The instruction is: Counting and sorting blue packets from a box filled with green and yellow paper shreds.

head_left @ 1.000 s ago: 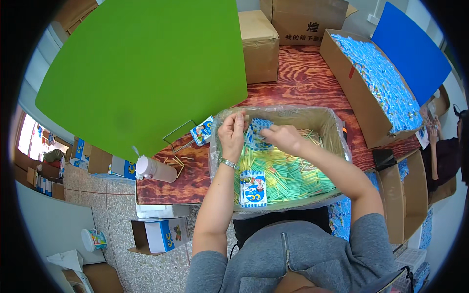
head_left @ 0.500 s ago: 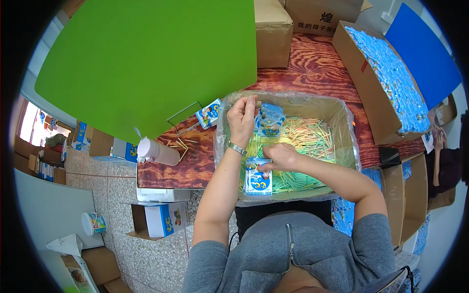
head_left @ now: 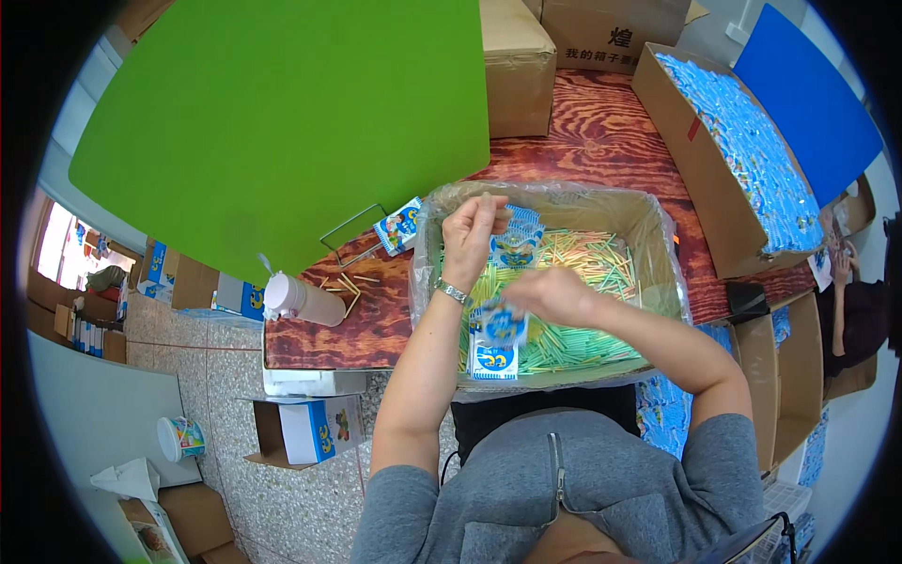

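Observation:
A cardboard box lined with clear plastic (head_left: 669, 273) holds a heap of thin green, yellow and orange sticks (head_left: 587, 343). Over its far left part is my left hand (head_left: 470, 235), fingers pinched together; what is between them is too small to make out. Just right of those fingers a blue-and-white packet (head_left: 517, 246) shows above the sticks. My right hand (head_left: 554, 296), smeared by motion, grips a blurred small blue-and-white packet (head_left: 503, 324). Under it, other such packets (head_left: 494, 363) lie at the box's near left edge.
A pink bottle (head_left: 305, 301) and loose sticks stand left on the wood-patterned table (head_left: 324, 343). Behind them are a wire stand (head_left: 352, 235) with a packet and a large green board (head_left: 282, 122). A carton of packets (head_left: 742, 141) stands far right, near another person's arm (head_left: 839, 301).
My right hand has lifted slightly up and right, and a packet has come up with it from the near left edge. My left hand stays almost in place, its fingers slightly lower.

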Tool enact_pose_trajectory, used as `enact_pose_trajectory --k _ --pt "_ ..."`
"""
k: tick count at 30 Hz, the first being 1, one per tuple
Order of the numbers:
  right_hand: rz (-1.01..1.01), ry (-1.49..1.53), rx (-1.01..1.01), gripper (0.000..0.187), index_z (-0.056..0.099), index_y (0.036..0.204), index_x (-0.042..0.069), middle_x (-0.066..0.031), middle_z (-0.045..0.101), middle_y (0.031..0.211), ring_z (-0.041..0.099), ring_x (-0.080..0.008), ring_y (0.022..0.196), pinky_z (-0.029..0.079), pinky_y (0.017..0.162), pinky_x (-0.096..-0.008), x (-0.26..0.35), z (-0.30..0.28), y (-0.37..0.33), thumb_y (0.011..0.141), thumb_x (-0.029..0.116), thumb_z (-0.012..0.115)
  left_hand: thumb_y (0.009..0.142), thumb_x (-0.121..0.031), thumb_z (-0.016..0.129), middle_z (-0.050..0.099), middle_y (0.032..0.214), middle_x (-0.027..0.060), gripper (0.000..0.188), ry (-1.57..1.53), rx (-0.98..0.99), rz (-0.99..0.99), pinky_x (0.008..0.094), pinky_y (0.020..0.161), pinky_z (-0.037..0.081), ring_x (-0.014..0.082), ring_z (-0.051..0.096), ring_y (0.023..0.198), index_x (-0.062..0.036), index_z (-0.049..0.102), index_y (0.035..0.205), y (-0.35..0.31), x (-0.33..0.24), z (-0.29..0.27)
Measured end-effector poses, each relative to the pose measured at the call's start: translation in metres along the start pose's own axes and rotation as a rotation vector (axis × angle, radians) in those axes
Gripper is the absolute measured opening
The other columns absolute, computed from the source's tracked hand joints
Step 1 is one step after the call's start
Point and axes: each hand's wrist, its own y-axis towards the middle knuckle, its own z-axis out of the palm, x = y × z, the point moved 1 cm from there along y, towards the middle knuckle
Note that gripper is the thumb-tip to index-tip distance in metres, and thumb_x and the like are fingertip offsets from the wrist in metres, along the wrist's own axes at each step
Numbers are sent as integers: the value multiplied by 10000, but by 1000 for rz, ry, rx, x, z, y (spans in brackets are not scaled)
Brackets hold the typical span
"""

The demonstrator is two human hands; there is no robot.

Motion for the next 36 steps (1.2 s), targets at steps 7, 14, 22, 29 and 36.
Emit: enact_pose_trajectory --k 7,14,22,29,36 --pt "220 43 -383 117 647 904 23 -139 632 768 639 -279 697 480 626 -361 -27 -84 10 881 136 623 915 -286 638 569 706 -52 268 118 383 -76 228 545 393 26 459 626 -19 668 918 -13 4 24" --pt "275 100 -335 157 634 837 29 -159 632 763 627 -330 728 479 625 -407 -25 -89 4 842 182 669 891 -161 669 631 700 -34 183 -68 313 -215 199 591 436 9 515 655 0 669 803 -21 -6 46" --pt "360 511 -193 270 610 1081 12 -135 661 873 659 -202 809 507 685 -341 -59 -84 -16 876 183 648 787 -182 781 641 671 -17 223 253 263 -142 214 537 436 22 520 603 -16 648 721 -16 5 32" --pt "515 -616 721 703 523 1114 -28 -216 632 1056 647 -343 948 526 827 -414 -104 -37 -76 671 437 810 812 -136 762 603 682 -52 197 276 250 -106 192 531 397 2 477 620 -35 615 725 -17 10 33" --pt "664 -521 661 641 491 1106 -20 -178 669 930 662 -349 919 531 799 -439 -128 -16 -92 683 358 790 817 -139 755 587 678 -58 209 316 280 -83 194 526 390 1 466 616 -32 601 726 -15 6 33"
